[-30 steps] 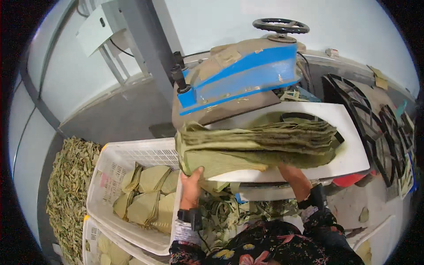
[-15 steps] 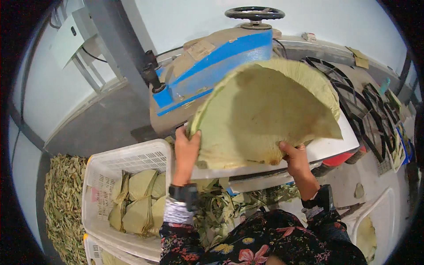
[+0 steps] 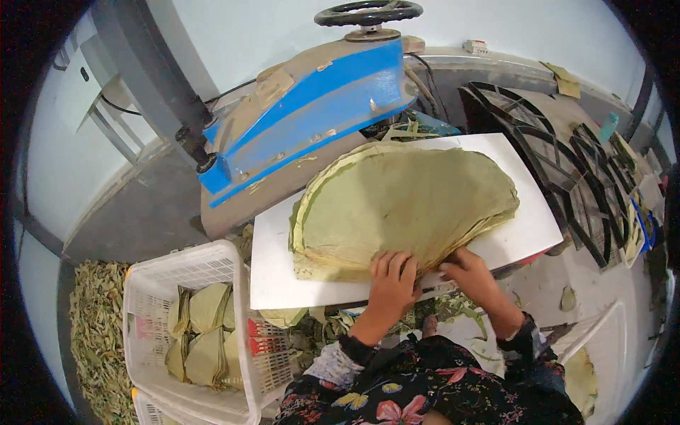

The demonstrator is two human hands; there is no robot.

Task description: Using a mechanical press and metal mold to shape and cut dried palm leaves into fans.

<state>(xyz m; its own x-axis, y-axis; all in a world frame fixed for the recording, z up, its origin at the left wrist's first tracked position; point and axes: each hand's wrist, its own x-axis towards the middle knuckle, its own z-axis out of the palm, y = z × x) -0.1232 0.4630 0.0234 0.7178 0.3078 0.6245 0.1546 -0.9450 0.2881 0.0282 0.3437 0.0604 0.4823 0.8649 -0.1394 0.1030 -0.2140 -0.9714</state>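
Note:
A thick stack of large, dried green leaves (image 3: 411, 205), probably lotus leaves and shaped like a half round, lies on a white board (image 3: 273, 273). My left hand (image 3: 391, 283) is at the stack's near edge, its bent fingers over the top leaf and its thumb mostly hidden. Just to the right, my right hand (image 3: 473, 280) grips the same edge where the leaves gather, thumb on top and the other fingers partly out of sight.
Behind the board stands a blue machine (image 3: 312, 117) with a black handwheel (image 3: 368, 13). Black metal frames (image 3: 538, 142) lean at right. A white crate (image 3: 241, 333) at left holds cut leaf stacks (image 3: 209, 350). Leaf scraps (image 3: 99, 333) are heaped beyond it.
The raised leaf stack has come down flat onto the white board. My left hand has moved right from the stack's left side to its near edge, close to my right hand.

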